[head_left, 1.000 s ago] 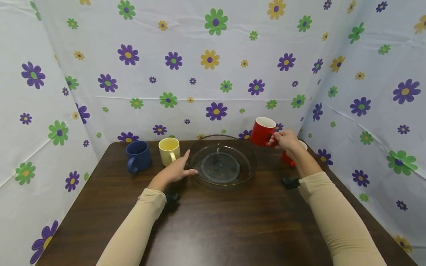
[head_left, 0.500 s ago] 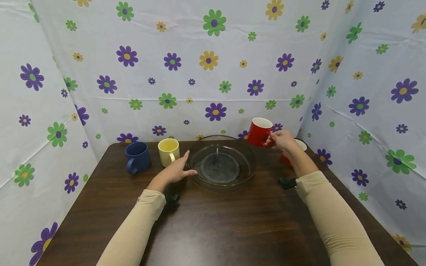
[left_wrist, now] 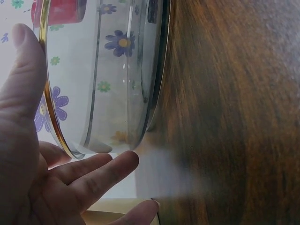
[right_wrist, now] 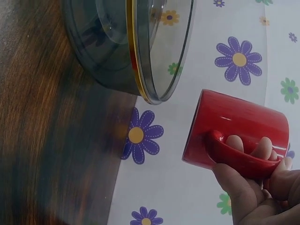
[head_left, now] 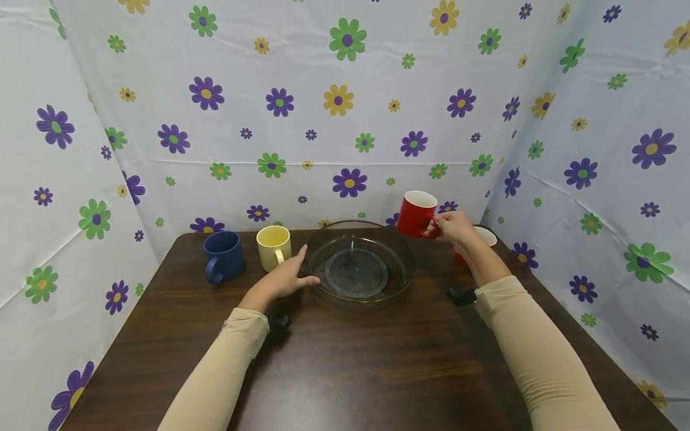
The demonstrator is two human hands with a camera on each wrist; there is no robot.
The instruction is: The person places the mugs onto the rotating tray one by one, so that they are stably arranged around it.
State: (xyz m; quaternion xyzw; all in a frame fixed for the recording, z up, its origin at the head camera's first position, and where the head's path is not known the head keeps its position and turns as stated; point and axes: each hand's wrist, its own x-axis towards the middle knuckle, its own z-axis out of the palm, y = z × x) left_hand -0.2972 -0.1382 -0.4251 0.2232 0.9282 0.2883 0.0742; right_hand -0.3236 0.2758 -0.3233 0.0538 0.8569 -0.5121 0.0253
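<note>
A round clear glass bowl [head_left: 356,272] stands on the table. At its left side my left hand [head_left: 280,277] has thumb and fingers spread against the rim. The left wrist view shows those fingers [left_wrist: 101,180] relaxed beside the glass wall [left_wrist: 112,89], not curled round it. My right hand [head_left: 457,228] holds a red mug [head_left: 416,214] in the air by its handle, just beyond the bowl's right rim. In the right wrist view the red mug [right_wrist: 243,126] shows fingers hooked through the handle; its white inside shows in the head view.
Left of the bowl stand a yellow mug [head_left: 274,246] and a dark blue mug [head_left: 225,256]. A second red mug with white inside [head_left: 485,237] stands at the right, partly behind my right wrist. Flowered cloth [head_left: 345,120] hangs behind and beside the brown wooden table [head_left: 366,371].
My right hand has moved slightly left with the red mug, bringing it nearer the bowl. The left hand and the bowl stay where they were.
</note>
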